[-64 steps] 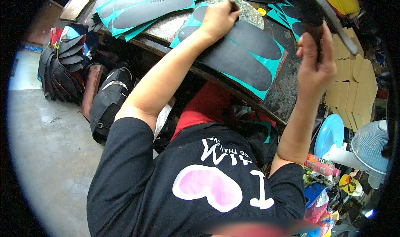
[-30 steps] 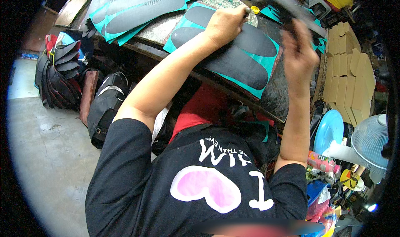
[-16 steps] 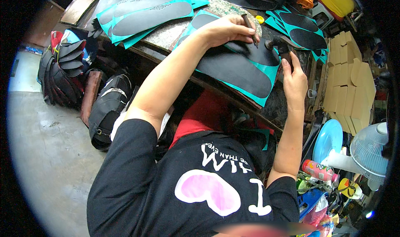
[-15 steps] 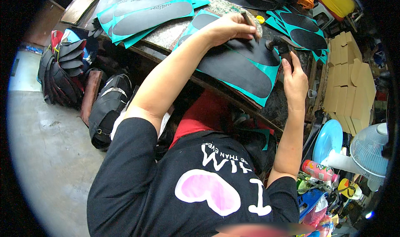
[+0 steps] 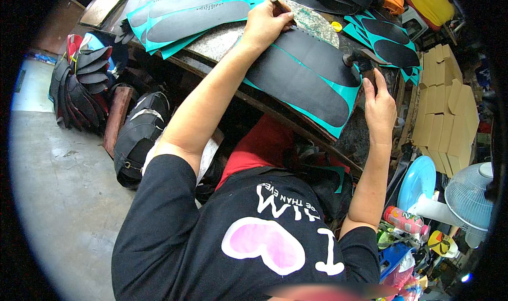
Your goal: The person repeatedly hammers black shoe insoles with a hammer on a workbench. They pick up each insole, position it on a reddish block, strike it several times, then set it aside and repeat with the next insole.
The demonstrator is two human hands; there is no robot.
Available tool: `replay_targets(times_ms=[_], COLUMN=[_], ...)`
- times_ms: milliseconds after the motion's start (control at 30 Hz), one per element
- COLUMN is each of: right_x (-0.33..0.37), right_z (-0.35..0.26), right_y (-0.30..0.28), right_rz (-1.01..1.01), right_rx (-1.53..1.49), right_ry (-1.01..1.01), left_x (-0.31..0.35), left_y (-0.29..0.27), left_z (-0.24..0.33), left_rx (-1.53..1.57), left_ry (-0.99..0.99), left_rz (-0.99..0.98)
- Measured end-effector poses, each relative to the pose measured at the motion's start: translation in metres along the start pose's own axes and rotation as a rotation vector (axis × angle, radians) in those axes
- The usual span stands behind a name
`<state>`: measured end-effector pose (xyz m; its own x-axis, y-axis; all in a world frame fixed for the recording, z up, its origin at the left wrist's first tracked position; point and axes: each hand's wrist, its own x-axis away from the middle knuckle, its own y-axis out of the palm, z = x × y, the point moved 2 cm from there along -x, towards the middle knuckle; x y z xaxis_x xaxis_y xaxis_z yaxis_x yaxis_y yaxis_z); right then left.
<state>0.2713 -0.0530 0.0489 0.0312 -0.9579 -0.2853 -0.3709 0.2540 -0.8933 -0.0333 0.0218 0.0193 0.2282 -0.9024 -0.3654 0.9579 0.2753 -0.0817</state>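
Observation:
My left hand (image 5: 266, 24) is pinched round a short dark rod, which looks like a hole punch (image 5: 275, 3). Its lower end is at the far edge of a turquoise-edged sheet with black sole shapes (image 5: 304, 84) on the table. Small dots run in a row along the far sole shape's edge, to the right of this hand. At the sheet's right end, my right hand (image 5: 380, 108) grips a hammer (image 5: 349, 60) by its handle, thumb and forefinger showing. The hammer's dark head lies over the right tip of the soles, apart from the punch.
Stacked sole sheets (image 5: 198, 23) lie at the far left of the table, more sheets (image 5: 391, 52) at the far right. A speckled round slab (image 5: 323, 23) sits beyond the work. Cardboard boxes (image 5: 442, 115) and a fan (image 5: 471, 192) stand right; bundled black pieces (image 5: 79, 89) hang left.
My left hand has moved left with the punch, away from the hammer, uncovering the row of dots on the far sole shape. The right hand still holds the hammer in nearly the same place.

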Motion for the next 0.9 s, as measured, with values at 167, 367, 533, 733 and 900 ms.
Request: replay_targets(times_ms=[167, 367, 533, 733, 900], right_x=[0.000, 0.000, -0.001, 0.000, -0.001], right_z=[0.000, -0.003, -0.006, -0.006, -0.005], right_y=[-0.002, -0.004, -0.005, -0.007, -0.005], right_rz=[-0.002, 0.000, -0.015, -0.007, -0.013], right_rx=[-0.010, -0.020, 0.026, 0.022, 0.029], right_ry=[-0.023, -0.019, -0.014, -0.026, -0.012], left_x=[0.002, 0.005, 0.002, 0.005, 0.000], left_y=[0.004, 0.008, 0.019, 0.028, 0.032], left_z=[-0.012, 0.003, 0.015, 0.008, 0.008], left_rx=[-0.135, -0.371, -0.107, -0.255, -0.185], left_ry=[0.021, 0.168, 0.123, 0.075, 0.168], left_rz=[0.027, 0.034, -0.052, -0.067, -0.132])
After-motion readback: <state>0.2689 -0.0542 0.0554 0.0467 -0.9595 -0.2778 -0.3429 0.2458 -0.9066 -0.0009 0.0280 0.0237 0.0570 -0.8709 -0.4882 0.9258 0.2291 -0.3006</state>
